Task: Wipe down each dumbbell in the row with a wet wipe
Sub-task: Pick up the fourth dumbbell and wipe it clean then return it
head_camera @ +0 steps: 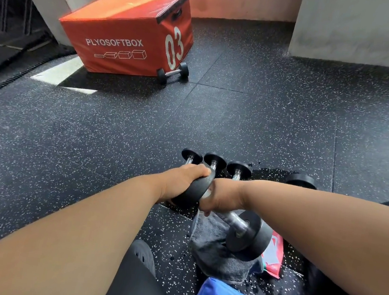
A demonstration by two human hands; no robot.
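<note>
Between the two hands, a black dumbbell (224,214) was held up off the speckled rubber floor (241,118). The left hand (181,185) had its fingers (201,171) curled over the far weight head, gripping it. The right hand (219,194) was wrapped round the chrome handle just beside that head; a sliver of something white showed at its fingers, too small to tell whether it was the wipe. The near weight head hung just past the right hand's fingers, over a grey towel (215,250) lying on the floor. Beyond the fingers of both hands, a row of dumbbells (216,162) lay side by side on the floor. Beside the towel lay a red packet (273,255). Well beyond the fingers stood an orange plyo box (123,38) with another small dumbbell (173,72) touching its corner.
</note>
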